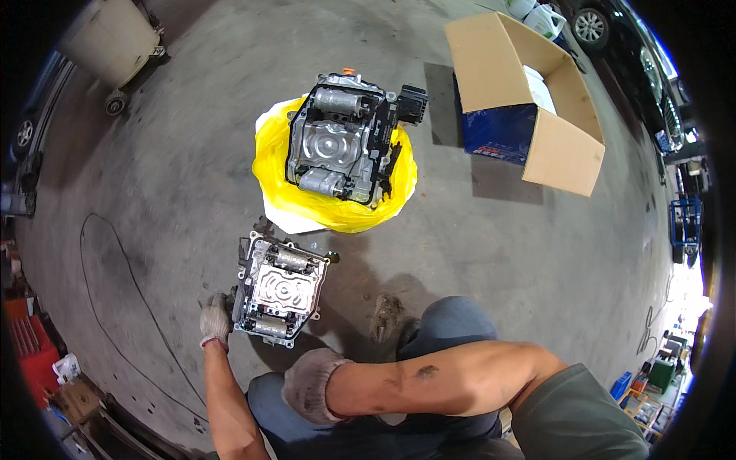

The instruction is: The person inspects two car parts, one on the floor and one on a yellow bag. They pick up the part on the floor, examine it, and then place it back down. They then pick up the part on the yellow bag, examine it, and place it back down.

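My left hand [215, 320], in a dirty grey knitted glove, grips the left edge of a silver metal transmission control unit [284, 290]. Its fingertips are partly hidden behind the dark edge. The unit's flat face, with round raised ridges and two cylinders, is turned up toward me; whether it touches the floor I cannot tell. My right hand [313, 385], gloved too, is over my lap just below the unit, apart from it, its fingers hidden behind the glove's back. Beyond lies a second, similar unit [333, 144] with a black connector, on a yellow plastic bag [280, 201].
An open cardboard box [563, 153] with a white container inside stands at the far right. A thin black cable [146, 307] loops over the grey floor at left. A wheeled drum [115, 46] is at far left. My knee [458, 322] rises right of the near unit.
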Tool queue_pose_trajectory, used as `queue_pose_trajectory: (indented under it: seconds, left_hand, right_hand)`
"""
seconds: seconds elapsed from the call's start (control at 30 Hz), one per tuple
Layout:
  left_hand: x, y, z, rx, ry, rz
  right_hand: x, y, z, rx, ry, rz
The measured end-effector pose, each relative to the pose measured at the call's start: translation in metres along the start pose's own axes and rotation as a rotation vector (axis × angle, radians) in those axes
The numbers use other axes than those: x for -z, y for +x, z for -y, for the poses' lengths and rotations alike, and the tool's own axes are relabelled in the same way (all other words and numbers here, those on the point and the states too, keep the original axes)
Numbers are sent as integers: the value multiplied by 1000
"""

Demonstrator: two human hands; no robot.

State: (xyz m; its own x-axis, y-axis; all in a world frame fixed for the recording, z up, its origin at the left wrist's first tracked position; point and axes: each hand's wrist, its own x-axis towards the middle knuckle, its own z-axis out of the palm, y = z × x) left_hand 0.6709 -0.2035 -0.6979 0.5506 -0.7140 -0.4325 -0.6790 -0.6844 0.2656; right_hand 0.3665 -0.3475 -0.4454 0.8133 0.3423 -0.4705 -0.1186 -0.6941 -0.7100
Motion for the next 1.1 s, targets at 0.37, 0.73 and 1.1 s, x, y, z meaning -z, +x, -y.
queue_pose_trajectory:
  seconds: [0.37, 0.73, 1.1]
  left_hand:
    - [-1, 3, -3, 316, -292, -9]
    - [11, -6, -36, 437, -385, 5]
    - [-5, -4, -8, 331, -345, -126]
  right_hand:
    - [0, 6, -1, 24, 46, -42]
    - [-17, 23, -1, 48, 19, -79]
    - [-4, 18, 3, -1, 39, 107]
